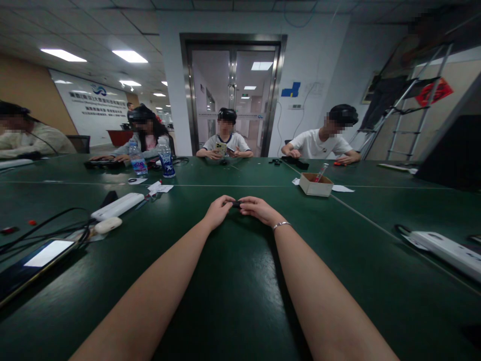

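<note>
"Head view: where's the black piece (236, 204)?"

"Between the left hand (219, 211) and the right hand (260, 209), its long axis seemingly running across from one to the other."

"Which is nearer?"

"Neither; each hand meets one end."

"And their grip?"

"Narrow, holding the piece; whether it touches the tabletop (236, 286), I can't tell."

"Beyond?"

"A box (314, 188), ahead and to the right."

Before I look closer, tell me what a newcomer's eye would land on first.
Probably the left hand and right hand, holding a small black object mid-picture at the dark green table, a silvery bracelet on the right wrist. Beyond them, at the far edge, a seated person holds a phone before glass doors. At upper right, a bright red sheet shows by a metal ladder.
</note>
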Available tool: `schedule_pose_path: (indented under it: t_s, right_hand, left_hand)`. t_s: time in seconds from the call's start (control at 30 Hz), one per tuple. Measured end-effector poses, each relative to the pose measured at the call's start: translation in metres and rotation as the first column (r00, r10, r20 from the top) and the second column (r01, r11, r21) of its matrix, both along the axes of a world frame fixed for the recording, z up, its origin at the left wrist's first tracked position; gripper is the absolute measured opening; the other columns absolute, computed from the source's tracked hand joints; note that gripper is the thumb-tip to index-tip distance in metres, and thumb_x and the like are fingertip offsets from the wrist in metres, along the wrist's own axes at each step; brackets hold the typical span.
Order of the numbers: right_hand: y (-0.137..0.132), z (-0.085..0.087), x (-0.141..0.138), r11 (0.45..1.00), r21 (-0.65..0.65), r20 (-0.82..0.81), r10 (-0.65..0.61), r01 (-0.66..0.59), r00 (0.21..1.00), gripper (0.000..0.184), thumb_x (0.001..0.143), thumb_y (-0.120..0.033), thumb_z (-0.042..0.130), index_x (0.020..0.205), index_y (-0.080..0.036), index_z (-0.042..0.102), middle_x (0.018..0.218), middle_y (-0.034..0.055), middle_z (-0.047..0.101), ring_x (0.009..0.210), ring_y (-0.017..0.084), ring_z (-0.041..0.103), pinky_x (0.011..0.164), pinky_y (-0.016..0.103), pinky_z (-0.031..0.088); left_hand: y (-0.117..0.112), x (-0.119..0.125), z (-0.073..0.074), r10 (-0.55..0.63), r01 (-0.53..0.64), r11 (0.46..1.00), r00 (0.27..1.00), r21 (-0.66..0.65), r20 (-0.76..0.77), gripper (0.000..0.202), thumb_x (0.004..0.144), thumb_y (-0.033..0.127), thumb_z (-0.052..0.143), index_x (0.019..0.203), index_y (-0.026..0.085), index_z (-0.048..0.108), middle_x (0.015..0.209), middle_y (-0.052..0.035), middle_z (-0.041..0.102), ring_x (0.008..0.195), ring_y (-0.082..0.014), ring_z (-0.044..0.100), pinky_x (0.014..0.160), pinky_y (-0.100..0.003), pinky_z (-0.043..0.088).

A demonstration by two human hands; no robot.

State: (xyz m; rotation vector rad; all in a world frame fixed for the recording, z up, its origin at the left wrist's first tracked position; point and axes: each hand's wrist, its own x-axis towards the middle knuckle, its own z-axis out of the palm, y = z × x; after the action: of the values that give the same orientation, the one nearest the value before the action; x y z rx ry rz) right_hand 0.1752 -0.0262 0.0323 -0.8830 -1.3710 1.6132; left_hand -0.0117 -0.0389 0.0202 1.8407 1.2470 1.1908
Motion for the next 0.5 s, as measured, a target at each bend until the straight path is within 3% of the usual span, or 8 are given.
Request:
schedule_pose_path:
  t_s: [0.13, 0.23, 0.3, 0.37, 0.43, 0.5]
  right_hand:
    - [0.003, -0.004, -0.003, 0.998, 0.062, 0.076, -0.002, -0.003, 0.997, 0.022, 0.073, -0.006, 0.069, 0.093, -0.013, 0.061, 0.076, 0.0014, 0.065, 0.068, 0.010, 0.063, 0.068, 0.019, 0.054]
    - [0.004, -0.008, -0.012, 0.972, 0.234, 0.301, -0.086, 0.014, 0.950, 0.023, 0.071, -0.009, 0.073, 0.090, -0.014, 0.061, 0.079, 0.0008, 0.063, 0.069, 0.011, 0.060, 0.068, 0.023, 0.052]
    - [0.003, -0.009, -0.022, 0.916, 0.401, 0.517, -0.226, 0.000, 0.826, 0.023, 0.070, -0.015, 0.076, 0.088, -0.014, 0.062, 0.086, 0.0025, 0.062, 0.072, 0.013, 0.058, 0.072, 0.028, 0.050]
    - [-0.003, -0.008, -0.035, 0.824, 0.561, 0.658, -0.387, -0.077, 0.646, 0.023, 0.072, -0.021, 0.075, 0.090, -0.014, 0.063, 0.095, 0.0061, 0.059, 0.082, 0.018, 0.056, 0.079, 0.033, 0.048]
    - [-0.015, -0.006, -0.045, 0.734, 0.654, 0.704, -0.502, -0.185, 0.502, 0.022, 0.080, -0.024, 0.068, 0.099, -0.014, 0.063, 0.105, 0.0107, 0.057, 0.096, 0.023, 0.052, 0.087, 0.037, 0.043]
    - [-0.033, -0.005, -0.051, 0.691, 0.673, 0.726, -0.550, -0.263, 0.412, 0.027, 0.088, -0.026, 0.056, 0.111, -0.013, 0.059, 0.113, 0.0150, 0.054, 0.105, 0.027, 0.048, 0.092, 0.042, 0.039]
  left_hand:
    - [0.000, -0.001, 0.000, 0.042, -0.043, 0.996, 0.999, 0.082, 0.011, 0.022, 0.082, 0.028, 0.051, 0.098, 0.018, 0.063, 0.094, -0.0040, 0.064, 0.078, -0.0142, 0.058, 0.074, -0.026, 0.047]
    - [0.000, -0.002, 0.001, 0.055, -0.058, 0.996, 0.998, 0.068, 0.033, 0.022, 0.081, 0.028, 0.055, 0.097, 0.016, 0.063, 0.094, -0.0057, 0.063, 0.082, -0.0152, 0.058, 0.078, -0.028, 0.046]
    - [0.001, -0.002, 0.001, 0.061, -0.062, 0.997, 0.998, 0.049, 0.015, 0.020, 0.079, 0.027, 0.058, 0.094, 0.015, 0.064, 0.094, -0.0065, 0.062, 0.084, -0.0158, 0.057, 0.080, -0.027, 0.045]
    - [0.001, -0.002, 0.001, 0.072, -0.072, 0.997, 0.997, 0.037, -0.010, 0.017, 0.078, 0.025, 0.060, 0.090, 0.014, 0.065, 0.094, -0.0062, 0.061, 0.085, -0.0156, 0.056, 0.079, -0.026, 0.044]
    - [-0.002, -0.002, 0.002, 0.076, -0.075, 0.997, 0.997, 0.018, -0.017, 0.015, 0.079, 0.024, 0.059, 0.089, 0.013, 0.065, 0.092, -0.0053, 0.062, 0.079, -0.0139, 0.056, 0.074, -0.024, 0.044]
    - [-0.008, -0.001, 0.006, 0.070, -0.070, 0.997, 0.998, -0.021, -0.004, 0.015, 0.080, 0.022, 0.057, 0.089, 0.013, 0.064, 0.087, -0.0038, 0.063, 0.067, -0.0115, 0.055, 0.064, -0.023, 0.044]
